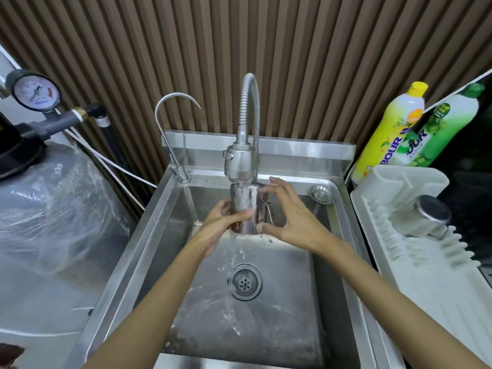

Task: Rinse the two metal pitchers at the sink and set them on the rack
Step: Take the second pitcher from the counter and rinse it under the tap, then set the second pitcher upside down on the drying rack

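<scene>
**Pitcher under running water at the sink**

Head view. Metal pitcher (244,209) was held upright beneath the flexible faucet (241,158), water streaming over it toward the drain (246,282). Left hand (223,221), at 9 o'clock of the pitcher, gripped its wall. Right hand (288,214), at 3 o'clock, touched it with fingers spread. Second pitcher (423,217) lay on the white rack (426,267), at 3 o'clock of the sink (327,262).
</scene>
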`<act>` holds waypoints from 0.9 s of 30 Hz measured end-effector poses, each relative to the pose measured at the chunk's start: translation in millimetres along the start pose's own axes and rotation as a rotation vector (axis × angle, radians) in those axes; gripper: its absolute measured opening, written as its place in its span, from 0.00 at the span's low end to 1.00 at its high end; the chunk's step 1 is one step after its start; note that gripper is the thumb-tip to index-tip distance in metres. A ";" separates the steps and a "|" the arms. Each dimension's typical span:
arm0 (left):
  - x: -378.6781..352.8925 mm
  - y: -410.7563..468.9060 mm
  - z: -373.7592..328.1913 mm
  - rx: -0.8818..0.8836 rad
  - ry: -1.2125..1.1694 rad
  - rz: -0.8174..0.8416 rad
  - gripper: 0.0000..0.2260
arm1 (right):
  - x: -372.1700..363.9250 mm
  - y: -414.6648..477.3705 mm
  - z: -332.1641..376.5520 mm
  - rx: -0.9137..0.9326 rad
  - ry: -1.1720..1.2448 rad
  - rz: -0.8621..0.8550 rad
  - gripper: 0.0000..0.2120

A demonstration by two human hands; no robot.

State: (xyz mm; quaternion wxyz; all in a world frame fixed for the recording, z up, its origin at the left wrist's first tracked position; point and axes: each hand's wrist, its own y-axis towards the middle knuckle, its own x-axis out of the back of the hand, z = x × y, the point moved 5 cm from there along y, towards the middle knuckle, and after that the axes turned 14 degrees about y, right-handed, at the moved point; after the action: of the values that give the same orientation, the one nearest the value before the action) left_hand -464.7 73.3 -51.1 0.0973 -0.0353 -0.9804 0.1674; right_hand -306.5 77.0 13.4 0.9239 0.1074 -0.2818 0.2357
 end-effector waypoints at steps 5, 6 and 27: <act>-45.3 4.7 -34.2 -0.138 0.179 -0.065 0.40 | 39.8 -18.9 -20.2 -0.309 0.430 -0.249 0.43; -61.3 5.5 -43.3 -0.184 0.199 -0.060 0.37 | 51.7 -26.0 -23.3 -0.308 0.407 -0.313 0.40; -363.2 32.5 -75.5 -0.412 0.458 0.568 0.34 | 213.6 -211.4 -188.3 -0.649 0.309 -0.817 0.37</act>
State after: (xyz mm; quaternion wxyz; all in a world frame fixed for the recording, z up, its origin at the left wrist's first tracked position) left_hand -92.8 91.1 -57.2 0.2536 -0.3595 -0.8977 -0.0240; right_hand 42.8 36.4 -32.5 0.9566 -0.1184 -0.1364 -0.2286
